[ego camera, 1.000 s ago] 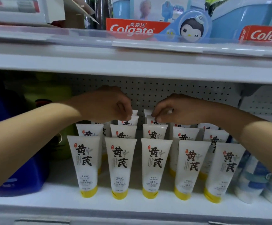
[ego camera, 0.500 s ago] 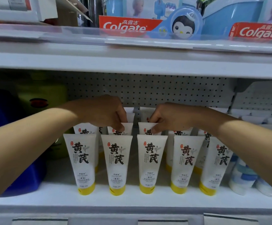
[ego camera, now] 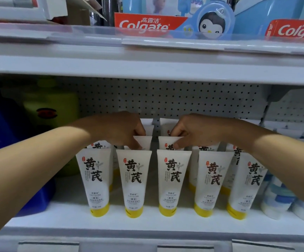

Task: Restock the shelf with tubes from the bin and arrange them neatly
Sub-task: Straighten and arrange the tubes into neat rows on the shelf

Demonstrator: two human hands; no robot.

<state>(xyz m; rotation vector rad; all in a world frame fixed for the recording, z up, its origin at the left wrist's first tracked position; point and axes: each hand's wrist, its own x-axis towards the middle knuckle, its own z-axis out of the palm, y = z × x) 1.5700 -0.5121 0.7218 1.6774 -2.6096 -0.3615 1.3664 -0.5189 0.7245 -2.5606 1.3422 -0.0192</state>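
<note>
Head view shows us the white tubes with yellow caps standing cap-down in rows on the white shelf (ego camera: 75,218), five across the front. Our left hand (ego camera: 118,130) reaches in over the second column and pinches the crimped top of the second-row tube (ego camera: 145,141), fingers curled round it. Our right hand (ego camera: 193,130) does likewise beside it, thumb and fingers pinching the top of the neighbouring second-row tube (ego camera: 166,142) in the third column. More tubes stand behind, near the pegboard back (ego camera: 184,99). Blue and green containers (ego camera: 51,106) sit at left, and Colgate boxes (ego camera: 147,22) lie on the shelf above.
</note>
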